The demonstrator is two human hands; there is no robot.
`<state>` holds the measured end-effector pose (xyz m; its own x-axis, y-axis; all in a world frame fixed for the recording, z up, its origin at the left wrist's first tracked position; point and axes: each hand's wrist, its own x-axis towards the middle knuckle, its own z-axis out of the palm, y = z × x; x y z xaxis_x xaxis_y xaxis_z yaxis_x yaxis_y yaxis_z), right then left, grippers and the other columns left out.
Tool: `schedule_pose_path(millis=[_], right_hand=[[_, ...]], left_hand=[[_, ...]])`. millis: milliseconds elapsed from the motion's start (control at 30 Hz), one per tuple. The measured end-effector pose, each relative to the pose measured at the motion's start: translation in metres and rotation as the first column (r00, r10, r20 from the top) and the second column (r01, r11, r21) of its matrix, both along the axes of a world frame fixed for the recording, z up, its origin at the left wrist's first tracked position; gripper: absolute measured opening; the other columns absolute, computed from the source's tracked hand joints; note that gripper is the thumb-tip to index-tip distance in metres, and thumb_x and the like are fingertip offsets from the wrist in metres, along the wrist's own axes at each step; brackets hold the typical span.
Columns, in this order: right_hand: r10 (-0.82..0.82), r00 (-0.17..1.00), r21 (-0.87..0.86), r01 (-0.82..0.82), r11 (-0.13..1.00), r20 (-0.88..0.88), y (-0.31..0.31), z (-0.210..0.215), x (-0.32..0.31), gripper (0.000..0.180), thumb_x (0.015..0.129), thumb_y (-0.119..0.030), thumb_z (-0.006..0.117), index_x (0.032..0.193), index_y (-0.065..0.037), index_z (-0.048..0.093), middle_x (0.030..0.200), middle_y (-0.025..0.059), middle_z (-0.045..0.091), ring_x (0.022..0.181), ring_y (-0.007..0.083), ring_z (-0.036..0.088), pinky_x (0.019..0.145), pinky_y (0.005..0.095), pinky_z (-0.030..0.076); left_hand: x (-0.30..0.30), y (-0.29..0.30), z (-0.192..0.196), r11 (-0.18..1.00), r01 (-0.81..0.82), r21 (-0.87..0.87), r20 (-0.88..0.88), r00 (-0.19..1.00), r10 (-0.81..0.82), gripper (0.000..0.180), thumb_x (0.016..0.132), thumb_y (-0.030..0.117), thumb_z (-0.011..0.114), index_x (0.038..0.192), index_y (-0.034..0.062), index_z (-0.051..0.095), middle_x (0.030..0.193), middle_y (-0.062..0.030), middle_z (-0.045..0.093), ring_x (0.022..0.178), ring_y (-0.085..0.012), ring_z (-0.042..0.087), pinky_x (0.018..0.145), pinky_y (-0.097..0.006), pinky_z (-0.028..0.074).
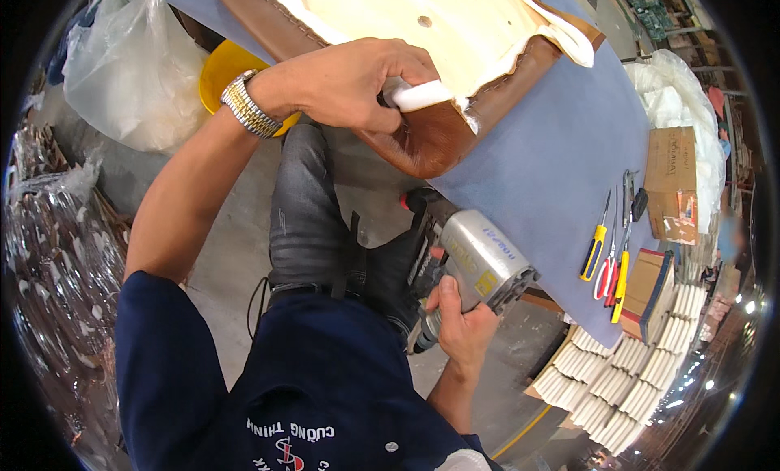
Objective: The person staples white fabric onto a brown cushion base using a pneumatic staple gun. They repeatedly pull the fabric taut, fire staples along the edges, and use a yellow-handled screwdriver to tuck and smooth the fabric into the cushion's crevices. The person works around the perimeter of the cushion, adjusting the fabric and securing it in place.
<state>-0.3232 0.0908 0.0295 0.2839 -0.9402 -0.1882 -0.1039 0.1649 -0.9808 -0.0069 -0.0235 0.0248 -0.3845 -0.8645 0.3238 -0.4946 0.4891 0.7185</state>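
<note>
A brown leather seat panel (508, 85) with stapled edges and a pale board underside (390, 20) lies on the blue-grey table top. At its near corner my left hand (370, 85) is closed on the leather and the white padding (422, 96), fingers curled in at the fold. My right hand (463, 321) is wrapped round the handle of a silver pneumatic staple gun (479, 256). The gun is held beside the table's near edge, apart from the leather, its nose pointing up toward the corner.
Screwdrivers, one yellow-handled (595, 252), and red-handled pliers (604, 278) lie on the table (552, 179) at right. Cardboard boxes (671, 179) stand beyond them, near stacked staple strips (626, 382). At left are a yellow bowl (223, 69) and a clear plastic bag (134, 73).
</note>
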Motion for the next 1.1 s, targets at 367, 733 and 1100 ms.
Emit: schedule_pose_path(millis=[367, 733, 1100], right_hand=[[0.109, 0.994, -0.058, -0.111, 0.992, -0.032, 0.004, -0.021, -0.009, 0.044, 0.1, 0.003, 0.056, 0.142, 0.009, 0.047, 0.125, 0.0217, 0.068, 0.07, 0.0147, 0.065, 0.063, 0.0292, 0.056], [0.058, 0.998, -0.155, -0.06, 0.986, -0.017, 0.001, -0.023, -0.009, 0.04, 0.104, -0.002, 0.053, 0.141, 0.011, 0.048, 0.13, 0.0227, 0.066, 0.076, 0.0153, 0.066, 0.07, 0.0305, 0.056], [0.053, 0.994, -0.256, -0.076, 0.964, -0.097, -0.008, -0.02, 0.017, 0.038, 0.103, -0.003, 0.053, 0.139, 0.009, 0.05, 0.132, 0.0212, 0.066, 0.071, 0.0116, 0.06, 0.063, 0.0268, 0.052]], left_hand=[[-0.031, 0.013, -0.007, 0.929, -0.358, -0.098, -0.035, 0.934, 0.356, 0.048, 0.084, 0.039, 0.087, 0.098, -0.0033, 0.069, 0.087, -0.0134, 0.067, 0.078, -0.0259, 0.061, 0.074, -0.039, 0.049], [-0.028, -0.009, -0.017, 0.948, -0.236, -0.213, 0.126, 0.956, 0.266, 0.044, 0.084, 0.041, 0.083, 0.086, -0.0003, 0.068, 0.079, -0.0134, 0.065, 0.08, -0.0346, 0.062, 0.073, -0.042, 0.049], [-0.03, -0.019, -0.008, 0.931, -0.342, -0.127, 0.163, 0.919, 0.36, 0.052, 0.082, 0.047, 0.084, 0.067, 0.0, 0.068, 0.058, -0.0172, 0.059, 0.054, -0.0373, 0.059, 0.054, -0.041, 0.045]])
